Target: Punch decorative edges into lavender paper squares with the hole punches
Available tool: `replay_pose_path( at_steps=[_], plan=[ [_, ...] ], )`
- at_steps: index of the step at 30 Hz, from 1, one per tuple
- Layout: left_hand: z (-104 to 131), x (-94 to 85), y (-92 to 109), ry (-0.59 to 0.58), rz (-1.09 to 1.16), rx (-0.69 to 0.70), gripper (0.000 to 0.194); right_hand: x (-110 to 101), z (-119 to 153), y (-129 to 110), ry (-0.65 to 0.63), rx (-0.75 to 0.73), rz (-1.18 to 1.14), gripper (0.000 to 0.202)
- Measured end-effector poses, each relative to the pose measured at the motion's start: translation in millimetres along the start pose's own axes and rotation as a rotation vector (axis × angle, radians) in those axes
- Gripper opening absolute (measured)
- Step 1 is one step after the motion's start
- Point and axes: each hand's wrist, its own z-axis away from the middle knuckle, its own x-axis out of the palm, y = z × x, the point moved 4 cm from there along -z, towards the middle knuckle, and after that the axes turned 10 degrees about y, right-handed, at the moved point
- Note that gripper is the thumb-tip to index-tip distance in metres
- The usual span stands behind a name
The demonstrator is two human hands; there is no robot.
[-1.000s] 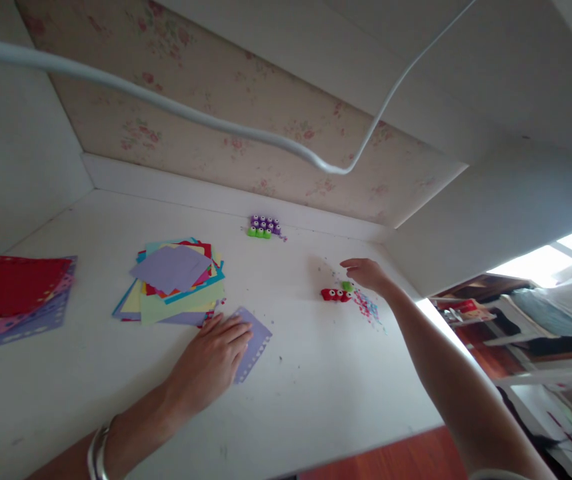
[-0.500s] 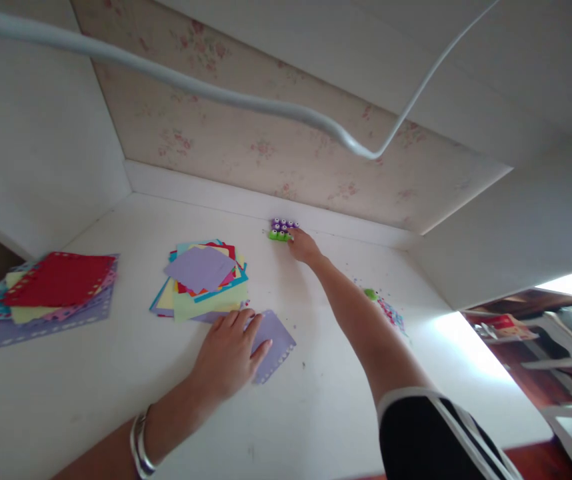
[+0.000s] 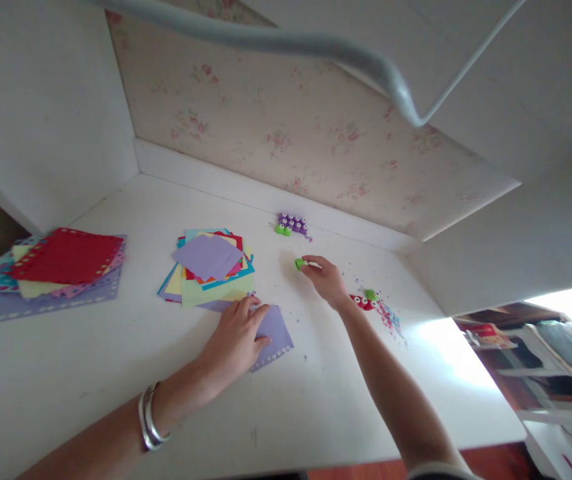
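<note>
My left hand (image 3: 236, 333) lies with fingers spread on a purple sheet of paper (image 3: 275, 333), which has punched holes along its lower right edge. Between the thumb and fingers of my right hand (image 3: 323, 277) is a small green paper punch (image 3: 299, 265), held just above the white table. Behind it, close to the wall, stand several purple paper punches (image 3: 297, 222) with two green paper punches (image 3: 283, 230) in front. Left of centre lies a pile of coloured paper (image 3: 209, 257), partly over the purple sheet's far end.
A stack of sheets with punched edges, a red sheet (image 3: 69, 257) on top, lies at the left. Red punches (image 3: 363, 302), another green punch (image 3: 371, 294) and paper confetti (image 3: 390, 319) are at the right. A white cable (image 3: 316, 41) crosses above.
My right hand has come away from the row of punches toward me, bringing one green punch. My left hand stays on the purple sheet. The view has shifted slightly.
</note>
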Motion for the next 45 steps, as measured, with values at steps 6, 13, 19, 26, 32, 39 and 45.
replay_pose_path(
  at_steps=[6,13,19,26,32,39,45],
  plan=[
    [-1.5,6.3,-7.5,0.045,0.116,-0.084,0.054,-5.3,94.0,1.6,-0.045,0.290,-0.840,0.034],
    [-9.3,4.3,-11.8,-0.005,0.005,-0.082,0.054,0.7,111.3,14.7,-0.075,0.300,-0.897,0.038],
    [-8.6,1.3,-12.0,0.033,0.076,-0.075,0.053,1.5,106.1,15.2,-0.072,0.281,-0.915,0.033],
    [-8.1,4.0,-13.5,-0.017,0.142,-0.116,0.054,3.1,108.4,15.3,-0.066,0.302,-0.896,0.031],
    [-4.6,1.6,-7.3,-0.057,0.059,-0.091,0.056,10.1,110.1,15.4,-0.056,0.264,-0.851,0.036],
    [-13.4,-6.3,5.0,-0.172,0.188,-0.200,0.016,7.0,110.8,5.4,-0.054,0.256,-0.916,0.028],
    [-15.0,-3.5,1.5,-0.243,0.387,-0.370,0.029,4.9,111.0,3.7,-0.022,0.176,-0.908,0.027]
  ],
)
